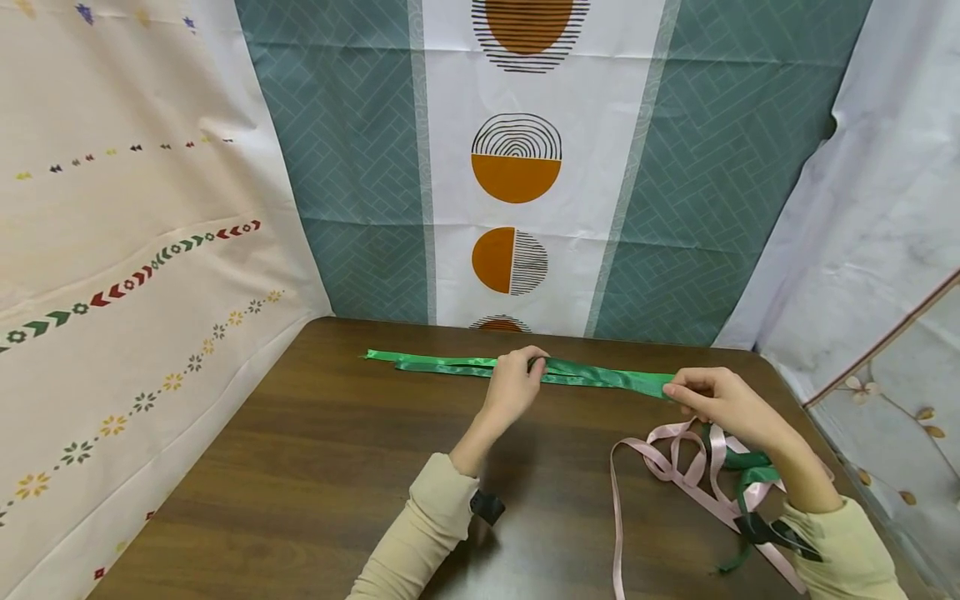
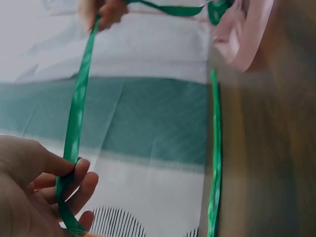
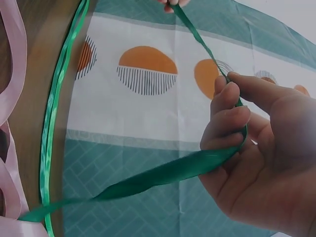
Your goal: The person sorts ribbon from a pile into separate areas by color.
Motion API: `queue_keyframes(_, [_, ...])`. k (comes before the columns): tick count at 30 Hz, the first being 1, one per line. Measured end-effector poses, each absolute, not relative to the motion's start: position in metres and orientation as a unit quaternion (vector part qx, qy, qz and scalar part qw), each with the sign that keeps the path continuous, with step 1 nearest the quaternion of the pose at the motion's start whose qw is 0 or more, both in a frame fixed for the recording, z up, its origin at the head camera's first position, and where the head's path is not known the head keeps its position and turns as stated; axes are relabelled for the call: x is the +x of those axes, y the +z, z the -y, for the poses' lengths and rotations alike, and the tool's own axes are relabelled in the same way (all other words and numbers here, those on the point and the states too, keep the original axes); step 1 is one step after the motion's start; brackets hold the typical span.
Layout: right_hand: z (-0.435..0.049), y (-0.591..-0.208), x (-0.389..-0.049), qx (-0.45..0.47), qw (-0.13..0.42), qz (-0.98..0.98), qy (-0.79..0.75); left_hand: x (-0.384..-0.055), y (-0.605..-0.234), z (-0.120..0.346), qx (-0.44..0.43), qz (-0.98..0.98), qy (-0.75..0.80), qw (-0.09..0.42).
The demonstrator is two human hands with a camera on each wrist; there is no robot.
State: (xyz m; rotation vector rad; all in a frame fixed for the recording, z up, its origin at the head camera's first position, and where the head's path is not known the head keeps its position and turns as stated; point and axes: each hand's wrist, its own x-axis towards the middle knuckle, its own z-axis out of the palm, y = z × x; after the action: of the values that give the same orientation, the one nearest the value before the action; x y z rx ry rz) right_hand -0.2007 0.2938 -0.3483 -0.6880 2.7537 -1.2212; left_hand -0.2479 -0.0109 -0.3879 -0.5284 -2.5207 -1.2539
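Note:
Between my hands a dark green satin ribbon (image 1: pixel 581 372) is stretched, held above the table. My left hand (image 1: pixel 512 382) pinches it between thumb and fingers close to one end; that frayed end hangs below the palm in the left wrist view. At the right, my right hand (image 1: pixel 716 400) pinches the same ribbon with thumb and forefinger. From there its slack (image 3: pixel 168 170) runs across the palm and down to the tangled pile. Behind it, several green ribbon strips (image 2: pixel 216 148) lie side by side along the table's far part, overlapped by the held one in the head view.
A loose tangle of pink ribbon (image 1: pixel 617 500) with green ribbon (image 1: pixel 757 475) among it lies under my right forearm. The brown wooden table (image 1: pixel 300 467) ends at a patterned curtain (image 1: pixel 360 167) behind, with cloths hanging at left and right.

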Motion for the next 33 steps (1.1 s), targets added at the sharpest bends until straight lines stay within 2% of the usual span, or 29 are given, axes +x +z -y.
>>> queue_keyframes(4, [-0.296,-0.35,-0.202,-0.214,0.023,-0.893,-0.395,-0.256,-0.386,0.035,-0.166,0.86,-0.471,0.107])
queue_keyframes(8, [-0.298,-0.351,-0.202,-0.21,0.014,-0.895,-0.393,-0.261,-0.384,0.06,-0.149,0.866,-0.467,0.101])
queue_keyframes(15, [-0.302,-0.354,-0.204,-0.199,0.0,-0.908,-0.369,-0.269,-0.382,0.101,-0.087,0.884,-0.455,0.058])
queue_keyframes(25, [-0.305,-0.359,-0.207,-0.199,-0.014,-0.905,-0.375,-0.276,-0.395,0.152,-0.047,0.891,-0.45,0.032])
queue_keyframes(33, [-0.314,-0.367,-0.214,-0.178,-0.014,-0.91,-0.375,-0.278,-0.404,0.188,-0.021,0.895,-0.445,0.032])
